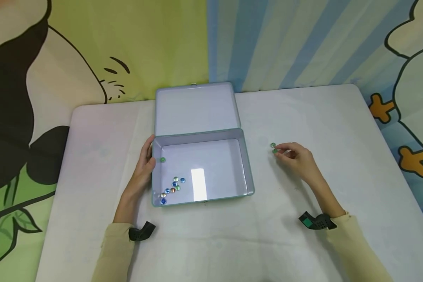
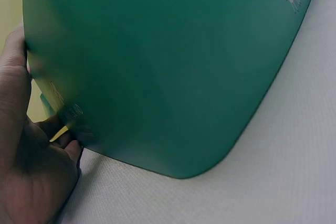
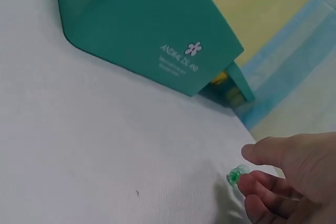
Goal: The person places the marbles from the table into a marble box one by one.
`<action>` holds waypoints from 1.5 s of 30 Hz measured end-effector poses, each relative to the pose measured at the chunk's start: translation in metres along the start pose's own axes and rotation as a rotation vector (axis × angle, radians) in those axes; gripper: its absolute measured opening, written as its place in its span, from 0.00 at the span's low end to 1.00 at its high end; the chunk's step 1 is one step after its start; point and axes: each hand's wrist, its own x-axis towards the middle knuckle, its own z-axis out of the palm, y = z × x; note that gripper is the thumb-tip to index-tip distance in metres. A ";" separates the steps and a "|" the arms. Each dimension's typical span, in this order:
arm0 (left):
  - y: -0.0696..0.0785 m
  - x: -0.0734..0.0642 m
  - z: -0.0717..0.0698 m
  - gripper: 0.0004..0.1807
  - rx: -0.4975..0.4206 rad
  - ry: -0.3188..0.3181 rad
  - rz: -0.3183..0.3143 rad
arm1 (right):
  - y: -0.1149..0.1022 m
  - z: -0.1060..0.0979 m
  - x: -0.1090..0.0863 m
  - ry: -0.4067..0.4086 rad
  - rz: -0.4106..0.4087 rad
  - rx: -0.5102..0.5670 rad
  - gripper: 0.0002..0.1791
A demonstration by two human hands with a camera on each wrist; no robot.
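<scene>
An open tin box (image 1: pixel 201 168), green outside in the left wrist view, lies at the table's middle. Its lid (image 1: pixel 197 107) is folded back behind it. My left hand (image 1: pixel 140 172) grips the box's left side near the back corner, its thumb along the wall. Several coloured marbles (image 1: pixel 173 190) lie in the box's front left part, and a green marble (image 1: pixel 163 159) is by its left wall. To the right of the box, my right hand (image 1: pixel 297 160) pinches a green marble (image 1: pixel 275 151) at the fingertips. Another green marble (image 1: pixel 273 145) is right beside those fingertips.
A white cloth (image 1: pixel 232 239) covers the table. Printed curtains (image 1: pixel 137 51) hang close behind its far edge and at the sides. Black bands (image 1: pixel 318 221) are on both wrists.
</scene>
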 end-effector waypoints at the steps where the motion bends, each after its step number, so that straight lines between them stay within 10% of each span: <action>1: 0.000 0.000 0.000 0.46 0.004 0.001 -0.003 | 0.001 0.000 0.001 -0.004 0.011 -0.015 0.13; 23: 0.002 0.002 0.003 0.45 0.016 -0.002 -0.019 | -0.004 0.007 0.000 0.015 -0.193 -0.128 0.12; 45: 0.003 -0.001 0.001 0.45 0.015 0.004 -0.008 | -0.108 0.006 0.015 -0.258 -0.279 0.186 0.12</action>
